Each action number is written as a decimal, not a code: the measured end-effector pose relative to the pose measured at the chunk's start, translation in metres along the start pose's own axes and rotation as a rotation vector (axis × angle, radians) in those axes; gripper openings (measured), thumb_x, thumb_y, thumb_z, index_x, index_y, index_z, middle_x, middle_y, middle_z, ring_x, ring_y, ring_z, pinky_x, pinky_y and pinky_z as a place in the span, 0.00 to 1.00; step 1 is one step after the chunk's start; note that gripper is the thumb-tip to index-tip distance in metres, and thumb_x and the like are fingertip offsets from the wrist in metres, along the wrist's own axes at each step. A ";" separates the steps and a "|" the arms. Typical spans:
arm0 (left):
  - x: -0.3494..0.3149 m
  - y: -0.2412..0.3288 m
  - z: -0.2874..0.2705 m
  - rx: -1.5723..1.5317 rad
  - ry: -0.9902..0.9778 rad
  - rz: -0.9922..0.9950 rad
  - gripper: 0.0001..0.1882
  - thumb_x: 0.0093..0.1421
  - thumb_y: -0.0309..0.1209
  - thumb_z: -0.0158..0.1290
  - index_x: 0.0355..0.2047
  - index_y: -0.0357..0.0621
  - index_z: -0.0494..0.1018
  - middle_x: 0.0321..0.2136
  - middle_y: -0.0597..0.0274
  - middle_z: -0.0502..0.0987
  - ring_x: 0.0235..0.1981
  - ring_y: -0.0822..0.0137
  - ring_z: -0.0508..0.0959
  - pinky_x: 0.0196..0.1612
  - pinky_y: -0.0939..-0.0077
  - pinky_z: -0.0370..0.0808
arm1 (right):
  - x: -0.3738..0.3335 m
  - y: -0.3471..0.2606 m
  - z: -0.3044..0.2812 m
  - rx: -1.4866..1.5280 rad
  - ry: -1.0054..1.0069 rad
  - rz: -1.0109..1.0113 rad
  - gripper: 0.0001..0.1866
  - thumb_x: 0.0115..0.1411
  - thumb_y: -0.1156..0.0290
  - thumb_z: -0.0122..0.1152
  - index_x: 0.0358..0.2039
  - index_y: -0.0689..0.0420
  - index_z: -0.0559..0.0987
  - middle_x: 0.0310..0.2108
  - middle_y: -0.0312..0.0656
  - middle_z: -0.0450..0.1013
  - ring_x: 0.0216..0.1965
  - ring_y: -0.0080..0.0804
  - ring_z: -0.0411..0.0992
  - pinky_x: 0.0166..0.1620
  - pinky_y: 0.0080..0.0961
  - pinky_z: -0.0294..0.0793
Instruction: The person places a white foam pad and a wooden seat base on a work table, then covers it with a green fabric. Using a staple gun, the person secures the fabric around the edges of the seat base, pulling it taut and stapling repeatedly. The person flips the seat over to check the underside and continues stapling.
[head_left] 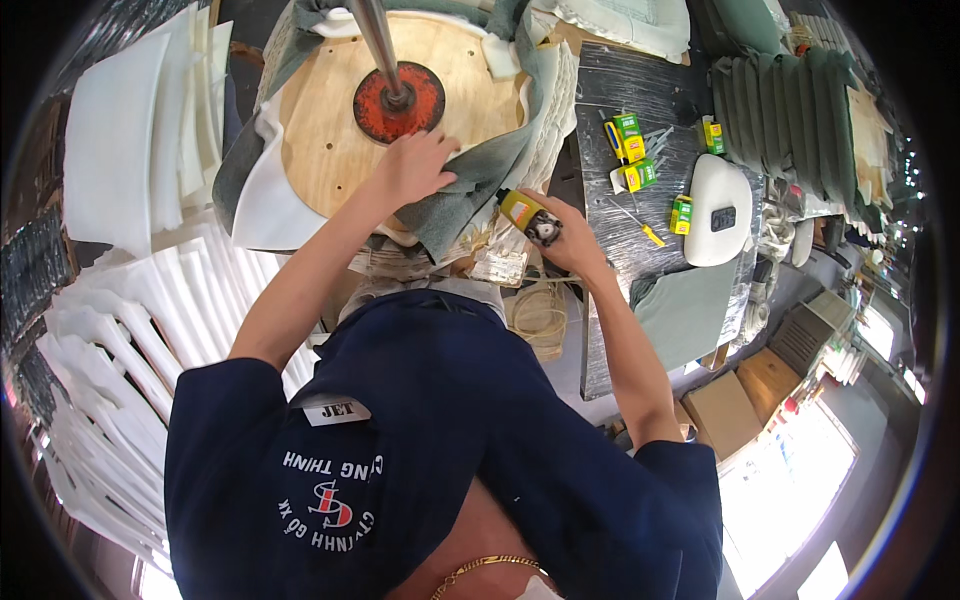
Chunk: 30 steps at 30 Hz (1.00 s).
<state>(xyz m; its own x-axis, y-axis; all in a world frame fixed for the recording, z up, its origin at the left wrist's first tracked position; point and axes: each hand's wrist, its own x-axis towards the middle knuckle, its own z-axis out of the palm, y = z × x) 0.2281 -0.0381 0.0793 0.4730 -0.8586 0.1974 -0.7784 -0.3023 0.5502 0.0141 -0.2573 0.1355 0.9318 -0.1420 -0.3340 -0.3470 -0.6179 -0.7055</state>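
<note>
A round plywood seat panel (305, 120) lies in front of me, underside up, with white foam (268, 212) and grey-green fabric (455, 210) around its edge. A metal rod with a round red pad (425, 92) presses on the panel's middle. My left hand (415, 165) is over the near side of the panel, beside the pad, fingers stretched out and nearest the loose fabric; whether it touches the fabric is hard to tell. In my right hand (568, 235) is a yellow and black staple gun (523, 212), its nose toward the fabric at the panel's near right edge.
On the dark, film-covered table (620, 90) at right are several green-yellow staple boxes (627, 138), loose staple strips, a yellow-handled screwdriver (650, 235), a padded white piece (712, 190) and grey fabric (685, 305). White foam sheets (120, 130) stand at left. Green cushions (790, 115) are stacked far right.
</note>
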 end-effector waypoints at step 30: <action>0.036 0.042 0.025 -0.057 -0.110 -0.347 0.23 0.68 0.48 0.51 0.29 0.39 0.79 0.28 0.51 0.80 0.39 0.46 0.81 0.40 0.53 0.76 | 0.053 0.025 -0.034 -0.112 -0.222 -0.158 0.38 0.49 0.76 0.68 0.63 0.41 0.74 0.48 0.51 0.77 0.51 0.54 0.75 0.53 0.43 0.75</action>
<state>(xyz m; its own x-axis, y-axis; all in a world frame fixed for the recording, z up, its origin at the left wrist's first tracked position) 0.2022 -0.0916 0.0890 0.6550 -0.7495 -0.0960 -0.5535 -0.5624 0.6143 0.0583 -0.3065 0.1219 0.9230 0.1282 -0.3628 -0.1739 -0.7021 -0.6905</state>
